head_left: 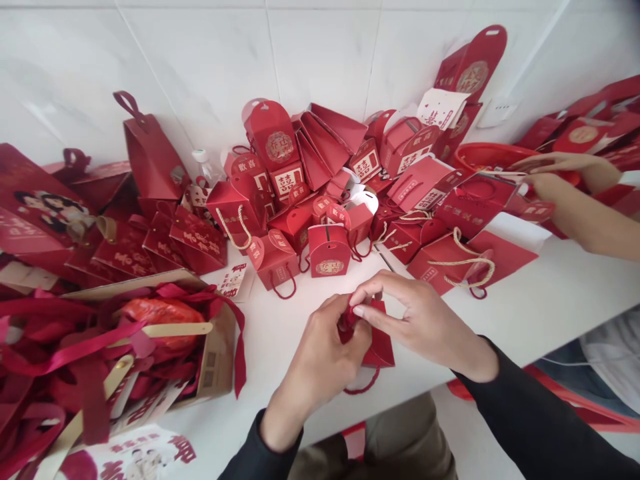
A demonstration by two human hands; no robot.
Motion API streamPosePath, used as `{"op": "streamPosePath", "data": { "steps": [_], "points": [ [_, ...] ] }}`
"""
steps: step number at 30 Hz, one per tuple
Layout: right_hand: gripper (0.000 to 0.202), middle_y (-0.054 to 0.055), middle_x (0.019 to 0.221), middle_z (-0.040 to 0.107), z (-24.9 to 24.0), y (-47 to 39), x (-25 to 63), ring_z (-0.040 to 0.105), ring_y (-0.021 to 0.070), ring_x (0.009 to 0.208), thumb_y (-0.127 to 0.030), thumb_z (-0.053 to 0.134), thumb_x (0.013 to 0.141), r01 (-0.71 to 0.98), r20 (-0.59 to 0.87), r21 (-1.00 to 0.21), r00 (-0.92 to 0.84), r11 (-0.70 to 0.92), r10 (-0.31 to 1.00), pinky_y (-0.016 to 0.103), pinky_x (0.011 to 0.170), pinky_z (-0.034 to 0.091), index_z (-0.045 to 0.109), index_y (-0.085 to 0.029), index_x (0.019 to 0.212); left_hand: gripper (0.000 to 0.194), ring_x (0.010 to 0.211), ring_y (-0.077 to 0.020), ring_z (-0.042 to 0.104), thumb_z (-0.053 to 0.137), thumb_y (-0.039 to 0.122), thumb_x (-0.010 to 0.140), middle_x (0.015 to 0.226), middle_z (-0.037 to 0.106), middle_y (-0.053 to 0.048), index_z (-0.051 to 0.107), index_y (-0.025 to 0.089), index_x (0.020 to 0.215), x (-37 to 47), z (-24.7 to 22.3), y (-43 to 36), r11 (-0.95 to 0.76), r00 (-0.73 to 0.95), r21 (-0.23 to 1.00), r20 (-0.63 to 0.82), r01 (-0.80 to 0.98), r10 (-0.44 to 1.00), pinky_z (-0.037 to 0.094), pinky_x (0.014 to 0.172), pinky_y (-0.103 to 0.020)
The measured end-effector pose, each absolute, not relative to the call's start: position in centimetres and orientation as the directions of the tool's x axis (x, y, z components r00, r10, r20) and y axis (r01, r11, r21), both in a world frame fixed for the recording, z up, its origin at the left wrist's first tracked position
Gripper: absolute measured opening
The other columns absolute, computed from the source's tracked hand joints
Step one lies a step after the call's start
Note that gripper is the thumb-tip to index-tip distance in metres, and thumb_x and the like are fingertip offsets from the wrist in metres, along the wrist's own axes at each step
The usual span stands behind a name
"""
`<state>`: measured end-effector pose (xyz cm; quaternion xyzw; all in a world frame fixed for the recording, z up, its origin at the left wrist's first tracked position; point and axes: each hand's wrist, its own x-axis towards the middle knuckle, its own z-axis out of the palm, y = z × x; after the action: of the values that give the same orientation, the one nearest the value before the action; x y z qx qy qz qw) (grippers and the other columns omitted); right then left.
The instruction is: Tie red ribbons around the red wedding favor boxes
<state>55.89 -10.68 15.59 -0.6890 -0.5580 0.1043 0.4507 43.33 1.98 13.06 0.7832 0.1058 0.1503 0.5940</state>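
Observation:
Near the table's front edge, a small red box (382, 341) with a dark red cord handle lies between my two hands. My left hand (330, 347) is closed around the box's upper left part, its fingers curled over it. My right hand (415, 319) comes in from the right, thumb and forefinger pinched on a small dark red piece at the top of the box. The fingers cover most of that piece, so its shape cannot be made out.
A cardboard box (220, 357) of red ribbons stands at the left. Red gift boxes (329, 252) crowd the table (273, 347) along the wall. Another person's hands (555, 173) reach over a red basin (480, 155) at the right.

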Motion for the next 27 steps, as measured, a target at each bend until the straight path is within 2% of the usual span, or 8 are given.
{"op": "streamPosePath", "data": {
  "steps": [1,6,9,12,15,18,24,27],
  "points": [
    [0.013,-0.004,0.1,0.073,15.5,-10.7,56.0,0.069,0.0136,0.092,-0.015,0.066,0.098,0.654,0.347,-0.756,0.359,0.032,0.866,0.024,0.085,0.051,0.069,-0.026,0.102,0.009,0.081,-0.0165,0.055,0.057,0.022,0.093,0.086,0.064,-0.002,0.064,0.017,0.093,43.4,13.0,2.0,-0.265,0.936,0.964,0.085,0.01,0.343,0.043,0.074,-0.027],
    [0.018,0.001,0.12,0.071,15.1,-10.9,56.5,0.065,0.0174,0.114,-0.03,0.059,0.105,0.625,0.295,-0.781,0.383,-0.009,0.875,0.029,0.098,0.048,0.069,-0.028,0.12,0.038,0.066,-0.0131,0.041,0.051,0.043,0.1,0.07,0.051,0.001,0.053,0.018,0.071,43.6,12.9,2.2,-0.172,0.931,0.983,0.002,0.066,0.366,0.035,0.062,-0.027],
    [0.014,0.001,0.114,0.071,15.1,-11.0,56.5,0.066,0.0177,0.107,-0.03,0.059,0.105,0.622,0.256,-0.781,0.404,-0.058,0.878,0.03,0.094,0.049,0.071,-0.028,0.114,0.04,0.06,-0.0123,0.036,0.052,0.047,0.098,0.063,0.045,0.003,0.052,0.019,0.069,43.5,12.9,2.5,-0.08,0.952,0.995,-0.04,0.068,0.304,0.031,0.058,-0.027],
    [0.013,0.0,0.111,0.072,15.1,-11.0,56.3,0.067,0.0186,0.103,-0.03,0.06,0.104,0.583,0.224,-0.804,0.476,-0.114,0.851,0.03,0.087,0.051,0.072,-0.028,0.109,0.044,0.062,-0.0145,0.043,0.05,0.05,0.099,0.065,0.053,0.0,0.059,0.019,0.07,43.3,13.0,2.8,0.008,0.959,0.997,-0.074,0.074,0.274,0.035,0.062,-0.028],
    [0.014,0.001,0.11,0.073,15.0,-11.1,55.9,0.068,0.019,0.1,-0.036,0.063,0.102,0.494,0.19,-0.859,0.552,-0.136,0.812,0.029,0.082,0.052,0.071,-0.028,0.111,0.046,0.07,-0.0172,0.051,0.051,0.051,0.099,0.072,0.063,-0.003,0.065,0.019,0.068,43.3,12.9,2.9,0.051,0.937,0.997,-0.076,0.063,0.342,0.039,0.069,-0.03],
    [0.014,-0.001,0.107,0.073,15.0,-11.4,55.6,0.068,0.0181,0.099,-0.038,0.064,0.102,0.433,0.171,-0.893,0.576,-0.121,0.799,0.029,0.086,0.052,0.071,-0.028,0.109,0.045,0.077,-0.0185,0.055,0.051,0.048,0.1,0.075,0.068,-0.005,0.07,0.02,0.069,43.3,12.7,2.8,0.079,0.907,0.995,-0.085,0.058,0.412,0.042,0.077,-0.03],
    [0.011,-0.003,0.101,0.072,15.3,-12.1,55.1,0.068,0.0154,0.094,-0.023,0.062,0.1,0.549,0.142,-0.825,0.43,-0.133,0.892,0.028,0.089,0.05,0.072,-0.028,0.099,0.025,0.082,-0.0164,0.06,0.065,0.042,0.095,0.088,0.072,-0.004,0.074,0.019,0.092,43.3,12.5,2.7,0.216,0.919,0.976,-0.084,-0.001,0.384,0.047,0.08,-0.028],
    [0.013,0.0,0.11,0.07,15.1,-12.3,55.1,0.066,0.0184,0.107,-0.022,0.061,0.098,0.608,0.203,-0.784,0.438,-0.123,0.876,0.033,0.098,0.048,0.066,-0.027,0.108,0.023,0.081,-0.0158,0.059,0.071,0.04,0.09,0.088,0.071,-0.004,0.073,0.017,0.091,43.1,12.4,2.8,0.196,0.911,0.981,-0.085,0.005,0.403,0.046,0.078,-0.028]
  ]
}}
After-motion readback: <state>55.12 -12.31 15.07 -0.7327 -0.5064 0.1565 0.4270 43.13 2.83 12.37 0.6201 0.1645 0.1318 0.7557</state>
